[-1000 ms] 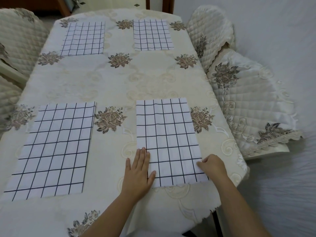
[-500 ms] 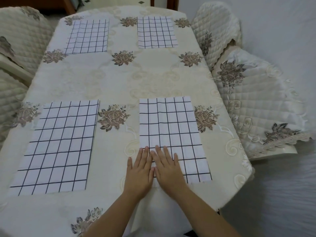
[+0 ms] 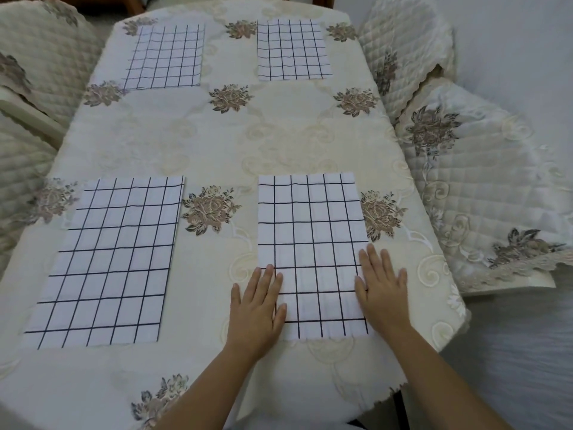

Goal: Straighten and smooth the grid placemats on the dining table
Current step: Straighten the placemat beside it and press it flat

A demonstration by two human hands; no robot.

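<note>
Head view: the embroidered tablecloth (image 3: 217, 144) is covering the whole counter and hiding its surface. The counter's far end is running off the top of the frame, and both forearms are leaving the frame at the bottom edge.

In the lower centre-right, the near right grid placemat (image 3: 313, 231) is lying flat on the cloth. The left hand (image 3: 255, 308) is lying palm down across its lower left edge, partly on the mat and partly on the cloth. Its grip is flat, fingers straight and close together, pinching nothing. The right hand (image 3: 383, 290) is lying palm down across the lower right edge, its grip also flat with the fingers slightly fanned. This hand and its wrist are hiding that stretch of edge and the near right corner. Faint lengthwise creases are showing between the hands.

The near left grid placemat (image 3: 114, 259) is lying at the lower left with no hand on it. The far left grid placemat (image 3: 166, 57) and far right grid placemat (image 3: 293, 49) are sitting near the top, slightly soft in focus. Quilted chair covers (image 3: 483, 193) are crowding the right side, and more are being cut off at the left edge.
</note>
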